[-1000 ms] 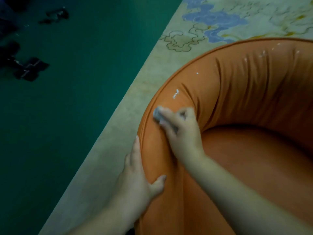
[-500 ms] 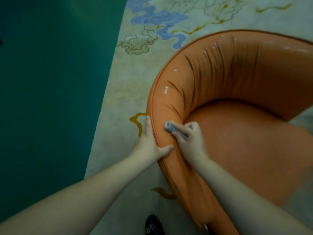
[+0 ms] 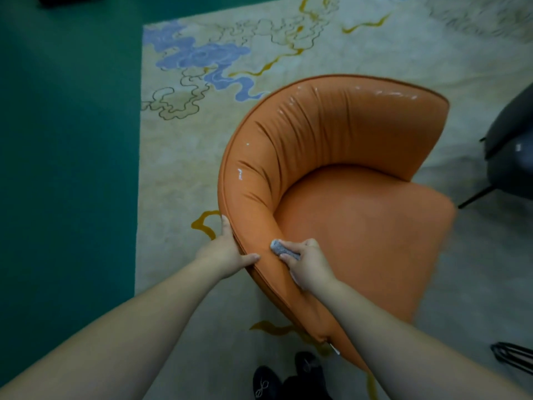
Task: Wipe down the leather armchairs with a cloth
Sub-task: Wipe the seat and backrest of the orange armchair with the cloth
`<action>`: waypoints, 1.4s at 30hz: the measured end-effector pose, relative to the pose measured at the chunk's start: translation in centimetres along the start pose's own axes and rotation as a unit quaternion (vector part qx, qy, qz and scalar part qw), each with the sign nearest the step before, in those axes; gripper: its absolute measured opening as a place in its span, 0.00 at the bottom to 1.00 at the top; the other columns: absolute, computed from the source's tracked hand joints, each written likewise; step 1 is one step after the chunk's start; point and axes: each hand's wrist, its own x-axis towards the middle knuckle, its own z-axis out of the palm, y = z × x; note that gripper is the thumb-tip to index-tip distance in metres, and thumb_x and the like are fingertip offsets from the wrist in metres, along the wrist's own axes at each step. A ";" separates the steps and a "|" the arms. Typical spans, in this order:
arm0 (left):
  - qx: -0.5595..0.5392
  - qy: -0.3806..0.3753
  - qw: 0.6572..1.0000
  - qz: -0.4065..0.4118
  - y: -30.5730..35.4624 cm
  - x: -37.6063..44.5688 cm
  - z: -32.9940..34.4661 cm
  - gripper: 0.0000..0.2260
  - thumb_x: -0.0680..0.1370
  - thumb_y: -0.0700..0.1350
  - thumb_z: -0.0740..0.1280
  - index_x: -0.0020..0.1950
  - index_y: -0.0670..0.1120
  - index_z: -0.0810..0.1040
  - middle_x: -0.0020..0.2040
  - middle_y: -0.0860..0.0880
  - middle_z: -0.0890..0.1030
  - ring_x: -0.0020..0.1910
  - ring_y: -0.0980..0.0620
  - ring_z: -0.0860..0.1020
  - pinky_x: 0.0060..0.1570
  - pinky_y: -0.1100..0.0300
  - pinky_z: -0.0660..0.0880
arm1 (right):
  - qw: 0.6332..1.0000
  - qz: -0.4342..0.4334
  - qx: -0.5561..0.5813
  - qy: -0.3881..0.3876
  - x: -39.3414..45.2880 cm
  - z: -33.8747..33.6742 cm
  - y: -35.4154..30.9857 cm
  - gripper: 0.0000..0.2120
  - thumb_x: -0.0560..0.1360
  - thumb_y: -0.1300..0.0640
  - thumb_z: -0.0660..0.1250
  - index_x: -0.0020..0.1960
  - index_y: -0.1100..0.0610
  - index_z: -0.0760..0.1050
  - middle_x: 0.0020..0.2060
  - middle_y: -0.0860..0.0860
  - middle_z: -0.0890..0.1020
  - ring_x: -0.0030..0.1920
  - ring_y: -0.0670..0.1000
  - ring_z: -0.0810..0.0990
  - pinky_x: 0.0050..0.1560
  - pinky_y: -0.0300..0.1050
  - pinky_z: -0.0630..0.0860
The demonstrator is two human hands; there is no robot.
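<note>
An orange leather armchair (image 3: 360, 226) with a curved, wrinkled back stands on the rug below me. My right hand (image 3: 310, 265) presses a small grey cloth (image 3: 281, 248) against the inner face of the chair's near left arm, fingers closed around it. My left hand (image 3: 225, 254) grips the outer rim of that same arm, thumb over the top edge. Shiny wet-looking streaks show along the upper backrest.
A pale rug (image 3: 202, 140) with blue and yellow swirls lies under the chair, bordered by green carpet (image 3: 66, 168) on the left. A dark grey chair (image 3: 510, 157) with thin black legs stands at the right. My black shoes (image 3: 265, 383) show at the bottom.
The view has pulled back and up, showing the whole chair. My right hand with the cloth slid down the arm toward me, and my left hand followed along the rim.
</note>
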 end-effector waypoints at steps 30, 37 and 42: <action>0.267 0.024 0.871 0.412 -6.3 11.5 -11.0 0.35 0.78 0.61 0.61 0.79 0.53 0.48 0.80 0.54 0.46 0.77 0.48 0.49 0.74 0.49 0.54 | 0.924 0.120 0.119 0.343 9.9 5.2 -8.5 0.16 0.75 0.63 0.68 0.62 0.60 0.78 0.53 0.58 0.79 0.42 0.51 0.81 0.50 0.30 0.75; 0.256 0.011 0.853 0.454 -7.0 13.7 -11.8 0.34 0.78 0.61 0.60 0.79 0.53 0.49 0.79 0.54 0.45 0.77 0.49 0.51 0.74 0.52 0.54 | 0.925 0.095 0.073 0.361 9.4 7.3 -10.0 0.16 0.75 0.61 0.69 0.63 0.57 0.78 0.54 0.58 0.74 0.47 0.50 0.76 0.44 0.21 0.64; 0.226 0.023 0.863 0.451 -6.5 15.5 -12.8 0.34 0.78 0.60 0.62 0.79 0.50 0.52 0.79 0.52 0.48 0.76 0.48 0.54 0.74 0.53 0.55 | 0.891 0.121 0.141 0.414 10.7 5.9 -11.1 0.15 0.77 0.59 0.67 0.63 0.53 0.77 0.55 0.54 0.72 0.43 0.44 0.76 0.30 0.19 0.66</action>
